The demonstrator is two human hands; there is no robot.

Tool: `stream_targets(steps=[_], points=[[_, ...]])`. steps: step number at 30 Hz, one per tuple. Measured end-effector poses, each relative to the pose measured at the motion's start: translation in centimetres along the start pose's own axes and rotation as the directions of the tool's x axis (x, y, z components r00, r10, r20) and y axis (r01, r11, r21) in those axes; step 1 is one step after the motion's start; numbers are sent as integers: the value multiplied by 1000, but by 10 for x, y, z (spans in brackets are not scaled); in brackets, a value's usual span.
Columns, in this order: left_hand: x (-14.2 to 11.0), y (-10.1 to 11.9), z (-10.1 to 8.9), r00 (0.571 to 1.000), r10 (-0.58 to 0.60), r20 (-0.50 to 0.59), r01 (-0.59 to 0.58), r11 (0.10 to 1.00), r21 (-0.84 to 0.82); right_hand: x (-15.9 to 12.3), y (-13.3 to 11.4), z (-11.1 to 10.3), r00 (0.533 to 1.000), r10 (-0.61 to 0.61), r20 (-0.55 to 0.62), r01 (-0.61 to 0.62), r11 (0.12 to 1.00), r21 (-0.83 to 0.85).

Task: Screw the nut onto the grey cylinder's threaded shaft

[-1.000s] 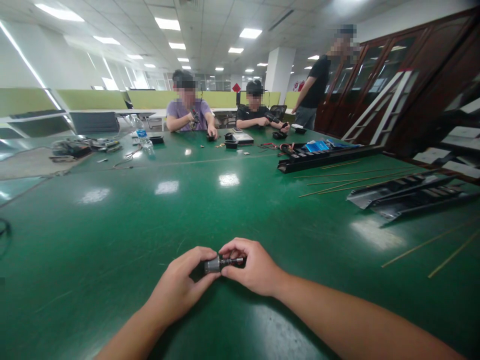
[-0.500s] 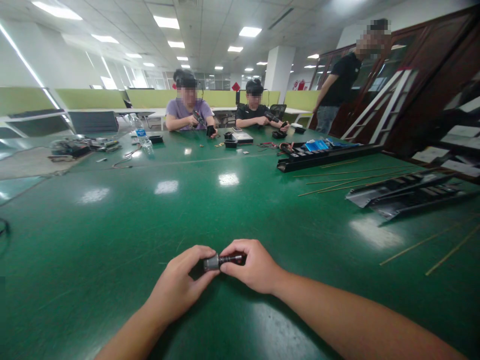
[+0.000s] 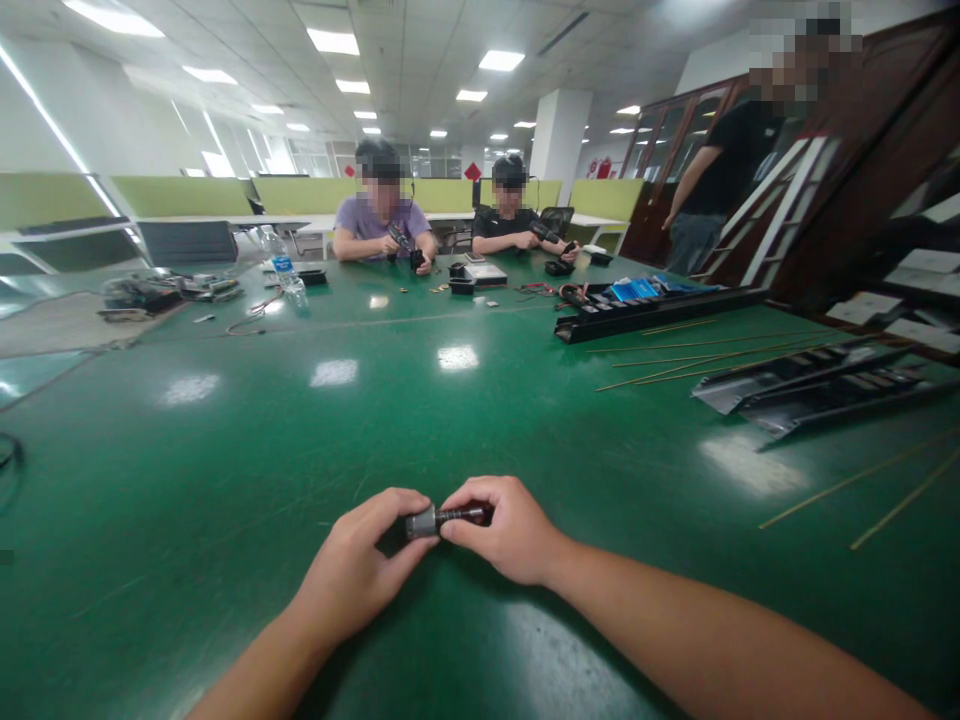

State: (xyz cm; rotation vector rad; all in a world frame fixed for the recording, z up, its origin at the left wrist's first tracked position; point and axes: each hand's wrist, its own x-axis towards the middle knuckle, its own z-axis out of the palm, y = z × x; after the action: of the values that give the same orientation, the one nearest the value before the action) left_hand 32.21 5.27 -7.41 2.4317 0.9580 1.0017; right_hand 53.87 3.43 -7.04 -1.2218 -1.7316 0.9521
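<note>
A small metal cylindrical part with a dark threaded shaft is held between both my hands just above the green table. My left hand is closed, pinching the silver end with thumb and fingers. My right hand is closed around the dark shaft end. Both forearms reach in from the lower edge.
Black metal trays and thin wooden rods lie at the right. A long black tray with blue packets sits further back. Two seated people work at the far end; another person stands at right. A water bottle stands at back left.
My hands keep hold of the part almost in place. The standing person at the right has walked further right along the cabinets.
</note>
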Motion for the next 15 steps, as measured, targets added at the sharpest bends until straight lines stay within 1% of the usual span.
stream_targets(steps=[15], points=[[1, 0, -2, 998, 45, -31, -45, 999, 16, 0, 1, 0, 1000, 19, -1, -19, 999, 32]])
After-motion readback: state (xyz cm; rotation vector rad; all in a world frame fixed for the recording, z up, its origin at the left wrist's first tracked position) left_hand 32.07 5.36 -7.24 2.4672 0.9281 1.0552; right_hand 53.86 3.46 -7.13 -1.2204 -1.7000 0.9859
